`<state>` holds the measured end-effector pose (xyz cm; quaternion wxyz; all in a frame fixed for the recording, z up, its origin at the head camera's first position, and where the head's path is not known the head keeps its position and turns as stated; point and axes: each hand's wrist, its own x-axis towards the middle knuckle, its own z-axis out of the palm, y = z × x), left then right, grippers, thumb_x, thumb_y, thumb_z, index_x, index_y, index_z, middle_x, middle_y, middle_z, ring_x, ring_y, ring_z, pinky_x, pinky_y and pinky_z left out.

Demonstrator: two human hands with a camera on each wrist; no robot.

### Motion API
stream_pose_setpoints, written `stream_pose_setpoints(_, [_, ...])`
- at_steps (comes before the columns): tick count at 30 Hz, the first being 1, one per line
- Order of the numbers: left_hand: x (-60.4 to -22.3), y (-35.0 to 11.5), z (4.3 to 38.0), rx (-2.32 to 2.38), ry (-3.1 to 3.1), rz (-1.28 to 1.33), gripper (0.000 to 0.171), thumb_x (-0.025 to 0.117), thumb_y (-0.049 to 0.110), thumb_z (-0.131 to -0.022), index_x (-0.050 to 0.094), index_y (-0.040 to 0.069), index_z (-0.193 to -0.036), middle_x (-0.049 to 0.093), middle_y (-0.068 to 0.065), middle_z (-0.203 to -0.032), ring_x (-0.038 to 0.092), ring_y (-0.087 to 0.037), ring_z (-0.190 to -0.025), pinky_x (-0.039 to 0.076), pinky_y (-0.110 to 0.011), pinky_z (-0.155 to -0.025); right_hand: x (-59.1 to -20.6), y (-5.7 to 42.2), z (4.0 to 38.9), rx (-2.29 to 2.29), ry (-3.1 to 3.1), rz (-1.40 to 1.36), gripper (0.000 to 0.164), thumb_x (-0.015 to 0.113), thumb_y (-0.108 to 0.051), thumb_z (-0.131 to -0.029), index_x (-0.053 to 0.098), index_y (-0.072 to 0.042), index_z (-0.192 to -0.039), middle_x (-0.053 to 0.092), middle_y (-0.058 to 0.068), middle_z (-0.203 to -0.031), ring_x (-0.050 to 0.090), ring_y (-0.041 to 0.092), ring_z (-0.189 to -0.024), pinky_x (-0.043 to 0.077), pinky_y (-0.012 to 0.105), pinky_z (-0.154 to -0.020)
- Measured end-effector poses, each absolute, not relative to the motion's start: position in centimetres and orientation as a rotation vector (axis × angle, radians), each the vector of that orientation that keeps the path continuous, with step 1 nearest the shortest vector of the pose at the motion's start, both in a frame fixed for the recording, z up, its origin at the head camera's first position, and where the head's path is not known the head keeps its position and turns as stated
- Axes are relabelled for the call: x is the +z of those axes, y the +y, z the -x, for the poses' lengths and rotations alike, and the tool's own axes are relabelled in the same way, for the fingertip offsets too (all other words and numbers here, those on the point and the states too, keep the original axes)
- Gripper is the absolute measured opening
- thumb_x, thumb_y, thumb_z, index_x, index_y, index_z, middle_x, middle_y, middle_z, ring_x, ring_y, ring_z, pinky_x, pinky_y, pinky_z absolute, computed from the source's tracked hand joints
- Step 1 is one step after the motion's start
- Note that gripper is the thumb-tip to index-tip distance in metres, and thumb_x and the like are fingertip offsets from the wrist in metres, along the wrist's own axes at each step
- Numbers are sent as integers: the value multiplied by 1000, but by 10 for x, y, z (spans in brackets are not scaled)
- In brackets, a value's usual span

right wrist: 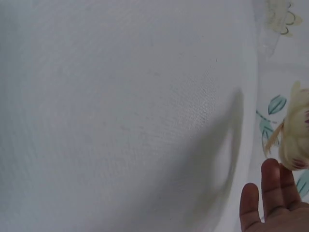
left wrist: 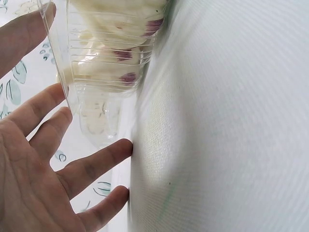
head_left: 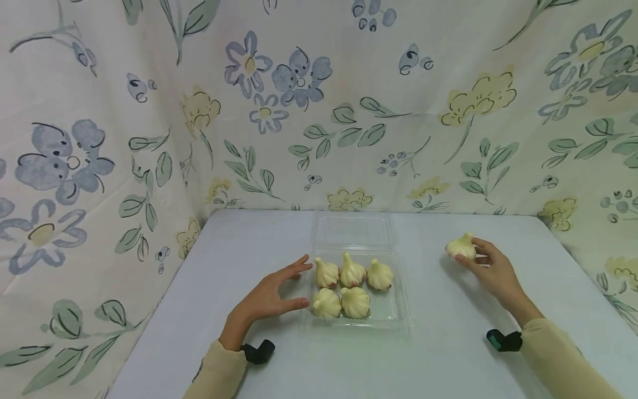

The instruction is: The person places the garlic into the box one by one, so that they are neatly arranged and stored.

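Note:
A clear plastic clamshell box (head_left: 386, 307) lies with its lid (head_left: 354, 230) folded back. Several garlic bulbs (head_left: 353, 274) sit inside, three in the far row and two in the near row; the near right spot shows bare plastic. My left hand (head_left: 269, 296) is at the box's left side, fingers spread, with fingertips at its rim in the left wrist view. Off to the right, above the table, my right hand (head_left: 493, 274) holds another garlic bulb (head_left: 459, 247) between thumb and fingers. In the right wrist view this bulb (right wrist: 297, 130) is partly cut off by the frame edge.
A white-covered table (head_left: 438, 354) carries the box. Behind and to the left hangs a floral curtain (head_left: 349, 138), close to the table's far edge. Dark wrist-worn devices (head_left: 259, 352) show at both sleeves.

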<state>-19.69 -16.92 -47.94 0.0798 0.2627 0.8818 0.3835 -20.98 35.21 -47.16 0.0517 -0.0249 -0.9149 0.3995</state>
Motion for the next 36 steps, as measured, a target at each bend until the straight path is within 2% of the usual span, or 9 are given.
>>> stream_pose_setpoints(4, [-479,-169,197,1141,2641,-788,79,76,53,-87,44,28,-155,25,18,-167,55,-28,-138,36,-63,-116,-470,348,209,1231,-2756,51,76,66,-42,-99,35,0,-155,49,34,-142,51,5,-99,48,16,-68])
stream_pose_setpoints(10, [-479,-170,198,1142,2646,-805,78,76,51,-88,44,29,-155,26,16,-167,56,-29,-137,36,-63,-115,-461,334,204,1237,-2736,-20,72,67,-37,-99,38,-1,-154,52,31,-141,50,0,-98,47,13,-71])
stream_pose_setpoints(16, [-479,-170,198,1136,2649,-812,78,76,51,-88,44,28,-155,27,15,-167,56,-29,-137,36,-63,-115,-450,316,199,1254,-2703,-110,68,71,-32,-98,42,-4,-153,57,27,-137,49,-13,-93,49,12,-72])
stream_pose_setpoints(19, [-479,-169,198,1141,2644,-817,78,76,50,-88,44,27,-155,27,15,-168,56,-29,-137,36,-64,-115,-446,308,196,1264,-2708,-133,67,71,-33,-97,44,-8,-153,59,24,-136,52,-9,-94,51,15,-73])
stream_pose_setpoints(26, [-478,-169,198,1149,2639,-821,78,76,50,-88,44,27,-155,27,15,-168,56,-29,-137,36,-63,-114,-440,289,189,1235,-2767,-191,70,71,-38,-96,44,-8,-153,60,21,-136,57,15,-106,48,13,-82])
stream_pose_setpoints(29, [-479,-169,198,1148,2641,-820,79,76,50,-88,44,25,-155,27,15,-168,56,-30,-137,36,-64,-114,-439,282,188,1221,-2769,-240,66,72,-38,-95,48,-10,-150,63,16,-133,55,11,-109,47,14,-85])
stream_pose_setpoints(33, [-480,-170,198,1147,2645,-822,79,76,51,-88,44,26,-155,26,15,-167,56,-30,-137,37,-64,-114,-437,273,186,1211,-2746,-333,55,75,-34,-94,56,-15,-142,68,6,-121,54,-3,-104,47,21,-89])
stream_pose_setpoints(36, [-480,-170,198,1152,2643,-822,78,76,50,-88,44,28,-155,27,15,-167,56,-29,-137,37,-64,-114,-437,267,184,1203,-2737,-388,51,77,-32,-92,59,-18,-138,69,1,-116,54,-7,-103,47,22,-89])
